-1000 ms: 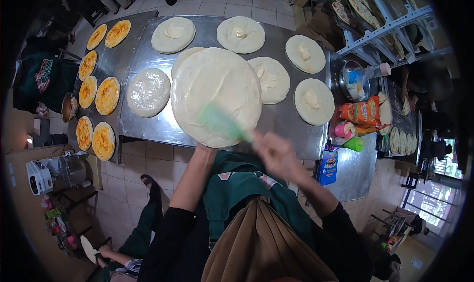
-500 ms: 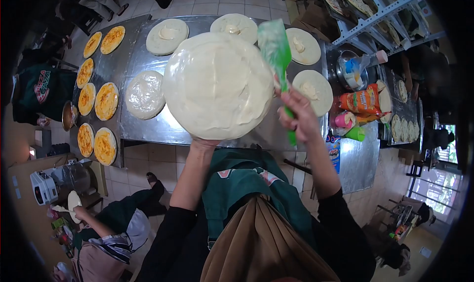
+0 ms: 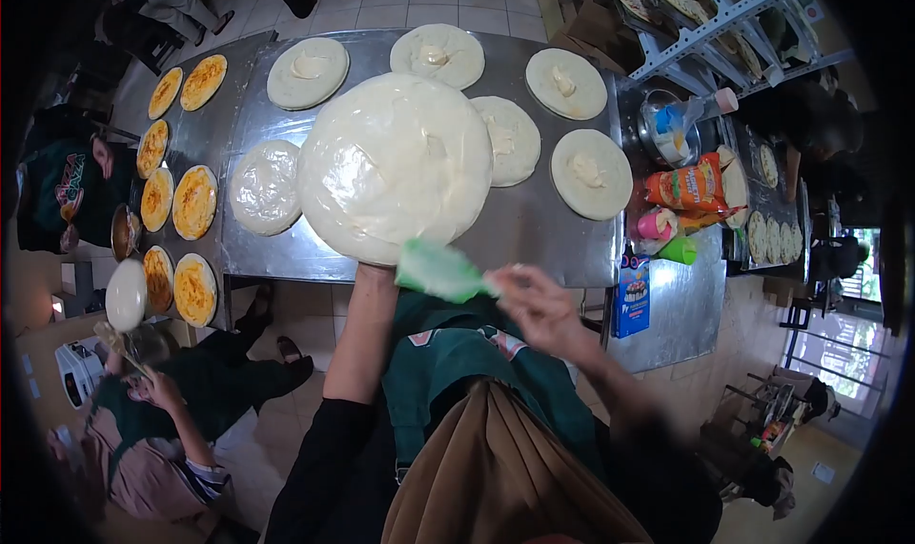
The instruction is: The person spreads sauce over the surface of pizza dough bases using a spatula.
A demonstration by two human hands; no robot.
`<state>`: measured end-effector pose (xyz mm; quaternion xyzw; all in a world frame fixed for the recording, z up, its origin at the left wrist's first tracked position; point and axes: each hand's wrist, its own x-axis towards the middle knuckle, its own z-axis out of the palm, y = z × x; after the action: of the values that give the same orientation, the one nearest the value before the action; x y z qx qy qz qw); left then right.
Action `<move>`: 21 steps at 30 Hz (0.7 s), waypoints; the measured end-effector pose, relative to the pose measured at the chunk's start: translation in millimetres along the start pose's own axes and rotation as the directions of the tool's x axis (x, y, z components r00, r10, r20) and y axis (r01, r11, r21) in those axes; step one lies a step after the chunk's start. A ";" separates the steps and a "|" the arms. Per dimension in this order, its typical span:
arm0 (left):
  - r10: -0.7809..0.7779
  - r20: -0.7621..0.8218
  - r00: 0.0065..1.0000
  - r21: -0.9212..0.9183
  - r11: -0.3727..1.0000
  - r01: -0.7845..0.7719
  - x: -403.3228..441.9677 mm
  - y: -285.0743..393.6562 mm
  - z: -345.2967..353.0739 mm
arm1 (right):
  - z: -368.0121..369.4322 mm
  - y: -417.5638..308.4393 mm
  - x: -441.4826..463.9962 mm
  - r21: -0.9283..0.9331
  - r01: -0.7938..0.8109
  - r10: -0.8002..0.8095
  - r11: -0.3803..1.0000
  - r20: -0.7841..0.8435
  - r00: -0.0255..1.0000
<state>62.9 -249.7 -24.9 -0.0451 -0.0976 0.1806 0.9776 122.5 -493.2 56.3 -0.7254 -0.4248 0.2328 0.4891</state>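
Observation:
A large round dough base (image 3: 400, 163) coated with cream-coloured spread is held up over the metal table (image 3: 534, 249). Under its near edge is my left hand (image 3: 375, 273), its fingers hidden by the base. My right hand (image 3: 541, 306) is closed around the handle of a green spatula (image 3: 440, 271), whose cream-smeared blade lies at the base's near edge. Behind and beside the base sit similar rounds with dollops of spread, such as one at the right (image 3: 591, 174) and one at the top (image 3: 437, 56). A glossy round (image 3: 266, 188) is at the left.
Orange-topped rounds (image 3: 194, 202) line the left table. At the right are a metal bowl (image 3: 670, 125), an orange packet (image 3: 688, 184), pink and green cups (image 3: 678, 251) and a blue box (image 3: 632, 296). A co-worker (image 3: 172, 420) is at lower left; a rack (image 3: 724, 25) stands upper right.
The spatula has swung from the base's right side down to its near edge with my right hand. The base has shifted slightly left. The lower-left co-worker has moved nearer the left table.

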 end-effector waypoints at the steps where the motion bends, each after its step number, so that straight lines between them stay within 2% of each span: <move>1: 0.002 -0.001 1.000 0.004 1.000 -0.002 -0.1 0.4 0.7 | 1.2 -3.1 2.3 0.000 0.019 -0.019 1.000 -0.030 0.999; 3: 0.001 -0.005 1.000 0.016 1.000 -0.001 2.1 -0.7 1.6 | -6.5 -13.8 18.1 -0.003 0.060 -0.060 0.998 -0.103 0.993; 5: -0.003 -0.002 1.000 0.027 1.000 0.003 4.3 -2.5 3.0 | -35.5 -11.4 43.5 -0.022 -0.028 0.022 0.999 -0.234 0.972; 8: -0.005 0.003 1.000 0.030 1.000 0.005 5.6 -4.9 1.3 | -52.0 0.4 70.8 -0.167 -0.051 0.009 0.985 -0.246 0.969; 9: -0.005 0.003 1.000 0.031 0.999 0.005 6.1 -4.8 0.7 | -40.0 -2.1 65.0 -0.093 -0.016 -0.001 0.996 -0.177 0.984; 11: 0.005 0.002 1.000 0.041 0.999 -0.005 4.4 -4.0 1.2 | -17.8 -26.4 44.3 -0.215 0.047 -0.044 0.976 0.017 0.999; 12: 0.012 0.002 1.000 0.043 0.999 -0.012 4.2 -2.7 0.4 | -11.2 -37.9 35.1 -0.174 0.065 -0.047 0.983 0.107 0.993; 14: 0.025 -0.007 1.000 0.051 0.998 -0.025 1.0 -0.9 -1.2 | -10.0 -38.8 33.8 -0.058 0.056 -0.048 0.997 0.131 0.990; 16: 0.034 -0.012 0.999 0.064 0.997 -0.033 1.6 -1.0 -2.3 | -25.7 -18.3 53.3 -0.030 0.016 -0.018 0.999 -0.065 0.998; 17: 0.033 -0.012 0.999 0.061 0.998 -0.033 2.4 -0.7 -2.5 | -39.5 -8.9 63.0 -0.113 -0.066 0.049 0.991 -0.149 0.988; 20: 0.045 0.001 0.999 0.069 0.997 -0.045 6.4 -2.0 -1.3 | -24.6 -12.7 58.6 -0.128 -0.011 0.004 0.992 -0.061 0.998; 21: 0.049 0.004 0.999 0.071 0.996 -0.049 5.6 -1.8 -0.7 | -10.3 -17.9 45.3 -0.113 0.044 -0.042 0.993 0.014 0.999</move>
<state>68.8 -249.4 -24.4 -0.0127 -0.0910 0.2081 0.9738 147.4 -457.4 80.3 -0.7414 -0.4556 0.2017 0.4495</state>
